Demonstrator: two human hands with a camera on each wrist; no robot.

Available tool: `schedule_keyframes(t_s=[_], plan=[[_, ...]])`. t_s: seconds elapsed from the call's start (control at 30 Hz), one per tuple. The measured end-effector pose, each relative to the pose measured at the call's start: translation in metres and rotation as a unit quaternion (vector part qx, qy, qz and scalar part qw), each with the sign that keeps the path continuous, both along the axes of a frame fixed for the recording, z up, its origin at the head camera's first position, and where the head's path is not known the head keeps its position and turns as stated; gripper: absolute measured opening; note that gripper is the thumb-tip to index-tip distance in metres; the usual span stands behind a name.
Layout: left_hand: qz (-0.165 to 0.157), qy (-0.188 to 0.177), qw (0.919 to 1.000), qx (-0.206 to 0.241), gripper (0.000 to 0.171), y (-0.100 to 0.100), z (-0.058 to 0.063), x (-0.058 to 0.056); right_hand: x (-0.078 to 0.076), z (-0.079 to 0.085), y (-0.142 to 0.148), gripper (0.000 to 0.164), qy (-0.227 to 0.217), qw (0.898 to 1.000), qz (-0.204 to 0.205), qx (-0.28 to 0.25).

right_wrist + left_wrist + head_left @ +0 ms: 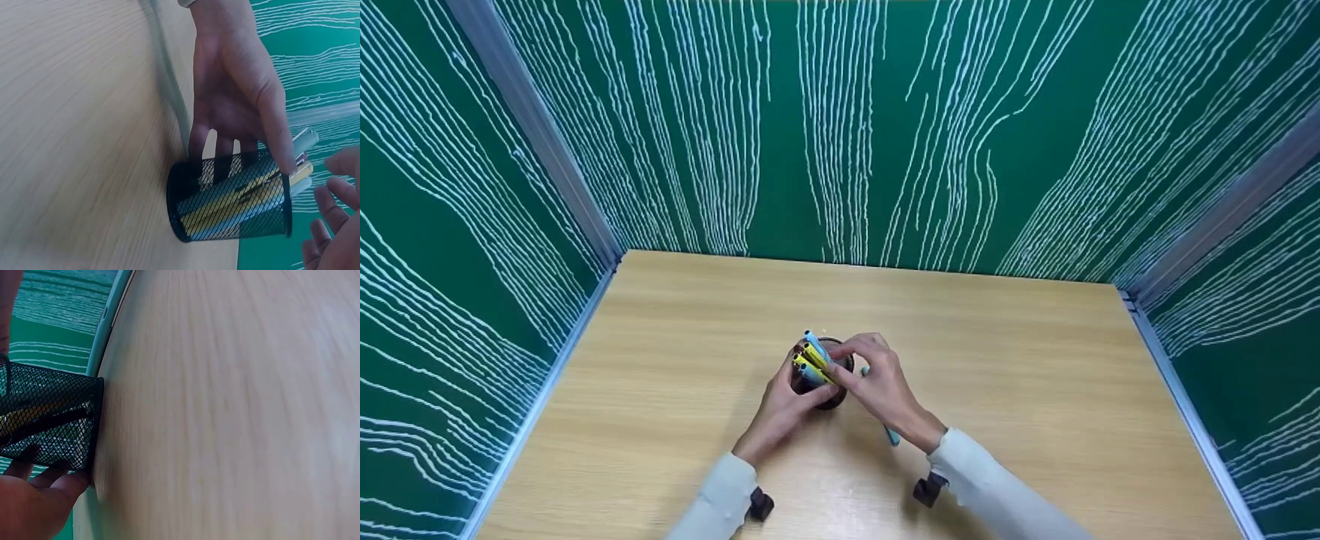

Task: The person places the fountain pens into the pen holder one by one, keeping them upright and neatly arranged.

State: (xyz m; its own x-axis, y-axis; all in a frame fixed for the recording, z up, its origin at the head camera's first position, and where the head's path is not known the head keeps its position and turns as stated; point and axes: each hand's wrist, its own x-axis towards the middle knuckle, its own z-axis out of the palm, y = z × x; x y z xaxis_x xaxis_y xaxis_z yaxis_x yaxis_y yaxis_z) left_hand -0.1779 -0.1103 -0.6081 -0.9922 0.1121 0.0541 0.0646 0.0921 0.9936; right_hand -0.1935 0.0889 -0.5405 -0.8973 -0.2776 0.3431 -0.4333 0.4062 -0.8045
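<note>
A black mesh pen holder (831, 403) stands on the table with several yellow and light blue pens (236, 205) leaning inside it. My left hand (784, 409) grips the holder from its left side. In the right wrist view the left thumb lies along the rim, and the left wrist view shows fingertips (70, 484) low against the mesh near the base. My right hand (885, 382) is over the holder's right side, thumb and forefinger by the pen tops. Its loosely bent fingers (332, 211) appear just off the pen ends in the right wrist view.
A teal pen (892, 436) lies on the wooden table (697, 315), partly hidden under my right hand. Green walls (780, 150) with white wavy lines enclose the table's back and sides. Dark wrist cameras (928, 490) hang below both sleeves.
</note>
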Motion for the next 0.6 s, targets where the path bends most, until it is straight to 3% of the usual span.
schedule_keyframes(t_s=[0.6], plan=[[-0.007,-0.009,0.9996,0.026,0.096,0.0,-0.002,0.002,0.003,-0.023,0.044,0.013,0.012,0.998,-0.063,-0.007]])
